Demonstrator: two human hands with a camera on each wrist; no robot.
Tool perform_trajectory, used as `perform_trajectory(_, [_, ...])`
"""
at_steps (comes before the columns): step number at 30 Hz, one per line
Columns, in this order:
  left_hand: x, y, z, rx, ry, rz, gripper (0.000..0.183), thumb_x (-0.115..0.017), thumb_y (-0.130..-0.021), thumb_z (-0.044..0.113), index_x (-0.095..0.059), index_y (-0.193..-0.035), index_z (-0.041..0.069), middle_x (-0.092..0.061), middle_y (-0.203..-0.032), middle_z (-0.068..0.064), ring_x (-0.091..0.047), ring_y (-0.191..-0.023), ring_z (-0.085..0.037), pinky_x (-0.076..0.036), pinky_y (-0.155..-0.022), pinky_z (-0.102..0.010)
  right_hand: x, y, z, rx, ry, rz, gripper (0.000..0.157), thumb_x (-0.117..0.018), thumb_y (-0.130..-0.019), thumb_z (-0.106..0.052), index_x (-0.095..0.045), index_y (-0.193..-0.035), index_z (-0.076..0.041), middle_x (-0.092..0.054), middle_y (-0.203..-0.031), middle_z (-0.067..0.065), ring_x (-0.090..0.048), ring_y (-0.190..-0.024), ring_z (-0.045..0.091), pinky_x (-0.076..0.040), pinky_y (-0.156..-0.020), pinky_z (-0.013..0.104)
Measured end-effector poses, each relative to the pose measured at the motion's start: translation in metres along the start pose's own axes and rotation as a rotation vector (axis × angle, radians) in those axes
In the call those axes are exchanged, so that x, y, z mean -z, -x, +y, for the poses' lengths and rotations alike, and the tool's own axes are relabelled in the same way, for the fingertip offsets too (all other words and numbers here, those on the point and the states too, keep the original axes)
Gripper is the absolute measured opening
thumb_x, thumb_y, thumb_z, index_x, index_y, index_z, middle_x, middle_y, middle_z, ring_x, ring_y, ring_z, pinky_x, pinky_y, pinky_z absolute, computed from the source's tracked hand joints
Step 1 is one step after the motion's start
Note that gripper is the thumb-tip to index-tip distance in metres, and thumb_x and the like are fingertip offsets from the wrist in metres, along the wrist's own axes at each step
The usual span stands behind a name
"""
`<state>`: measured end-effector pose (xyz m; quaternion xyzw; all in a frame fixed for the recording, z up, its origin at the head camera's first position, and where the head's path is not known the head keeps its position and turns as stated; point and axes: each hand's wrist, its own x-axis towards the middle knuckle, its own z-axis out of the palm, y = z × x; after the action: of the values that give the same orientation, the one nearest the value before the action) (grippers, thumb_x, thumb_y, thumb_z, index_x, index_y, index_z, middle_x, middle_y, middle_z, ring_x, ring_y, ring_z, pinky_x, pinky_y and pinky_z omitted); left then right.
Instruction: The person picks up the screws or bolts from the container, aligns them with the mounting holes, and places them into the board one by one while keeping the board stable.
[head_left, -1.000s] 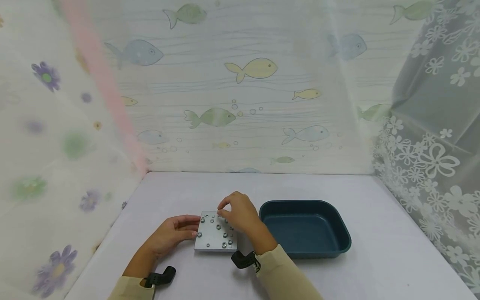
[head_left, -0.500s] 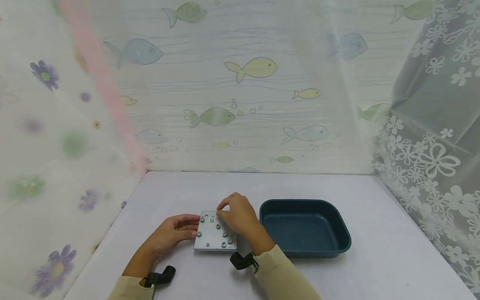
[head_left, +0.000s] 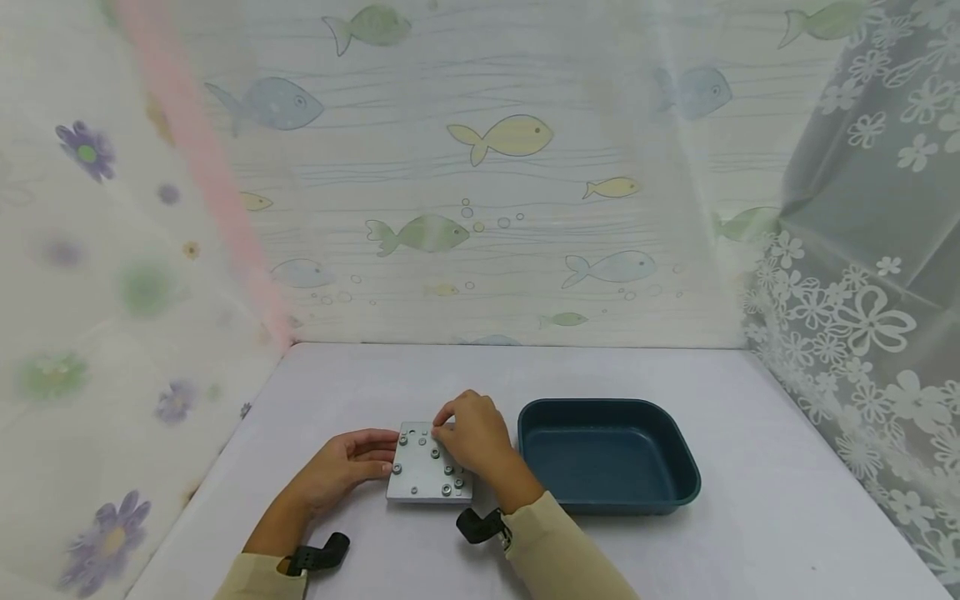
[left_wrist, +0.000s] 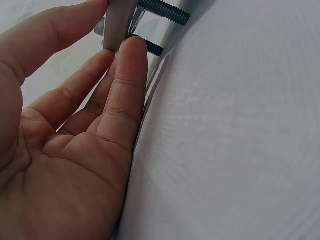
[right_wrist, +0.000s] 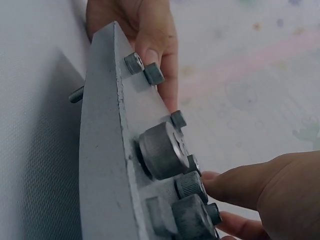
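Note:
A silvery metal plate (head_left: pixel 422 468) carries several socket-head bolts and is held just above the white table. My left hand (head_left: pixel 341 468) grips its left edge, thumb near the front corner and fingers further back. Threaded shanks (left_wrist: pixel 165 11) stick out below the plate in the left wrist view. Over the plate's far part, my right hand (head_left: pixel 478 433) pinches with thumb and forefinger. Seen from the right wrist, a small bolt head (right_wrist: pixel 214 213) lies between those fingertips, beside a knurled bolt head (right_wrist: pixel 191 186). The largest bolt head (right_wrist: pixel 162 151) stands nearer the plate's edge.
A dark teal tray (head_left: pixel 609 507) stands on the table to the right, close by my right forearm. Black wrist cameras (head_left: pixel 324 553) sit on both wrists. Fish-patterned sheeting (head_left: pixel 517 208) hangs behind the table, with flowered sheets at both sides.
My right hand's fingertips have shifted slightly toward me and to the left over the far part of the plate. My left hand and the plate stay in place.

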<state>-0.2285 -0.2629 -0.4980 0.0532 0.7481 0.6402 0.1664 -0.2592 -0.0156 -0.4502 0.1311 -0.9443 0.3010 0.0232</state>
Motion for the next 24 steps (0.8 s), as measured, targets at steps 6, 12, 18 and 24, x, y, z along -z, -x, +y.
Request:
perform_trajectory(6, [0.0009, -0.0004, -0.0011, -0.003, 0.002, -0.005, 0.067, -0.083, -0.088, 0.016, -0.054, -0.146, 0.001, -0.062, -0.142, -0.018, -0.065, -0.126, -0.025, -0.057, -0.098, -0.025, -0.0008, 0.0014, 0.0003, -0.007, 0.003, -0.008, 0.005, -0.080, -0.092, -0.030, -0.082, -0.092, -0.026, -0.069, -0.113, -0.001, -0.062, -0.115, 0.023, -0.055, -0.098, 0.043])
perform_trajectory(12, [0.0007, -0.0004, -0.0015, 0.002, 0.011, -0.005, 0.067, -0.083, -0.088, 0.016, -0.054, -0.146, 0.001, -0.063, -0.142, -0.018, -0.066, -0.125, -0.025, -0.057, -0.097, -0.026, -0.0005, 0.0019, 0.0007, -0.014, -0.017, -0.015, 0.006, -0.079, -0.093, -0.031, -0.082, -0.090, -0.026, -0.071, -0.113, -0.001, -0.063, -0.114, 0.023, -0.056, -0.095, 0.044])
perform_trajectory(18, [0.0006, -0.0009, -0.0010, 0.001, 0.013, 0.001, 0.067, -0.084, -0.087, 0.015, -0.054, -0.146, 0.000, -0.063, -0.142, -0.018, -0.066, -0.125, -0.025, -0.057, -0.097, -0.026, 0.0012, 0.0028, -0.0005, -0.013, -0.017, -0.008, 0.004, -0.079, -0.093, -0.028, -0.081, -0.089, -0.027, -0.074, -0.113, 0.000, -0.066, -0.112, 0.024, -0.057, -0.088, 0.043])
perform_trajectory(24, [0.0000, 0.0000, -0.0005, 0.000, 0.014, -0.001, 0.066, -0.083, -0.088, 0.014, -0.054, -0.146, 0.000, -0.063, -0.141, -0.018, -0.066, -0.124, -0.024, -0.057, -0.097, -0.025, 0.0007, 0.0035, -0.0002, -0.001, -0.011, 0.000, 0.005, -0.079, -0.092, -0.028, -0.080, -0.086, -0.029, -0.074, -0.110, -0.001, -0.066, -0.110, 0.023, -0.057, -0.086, 0.043])
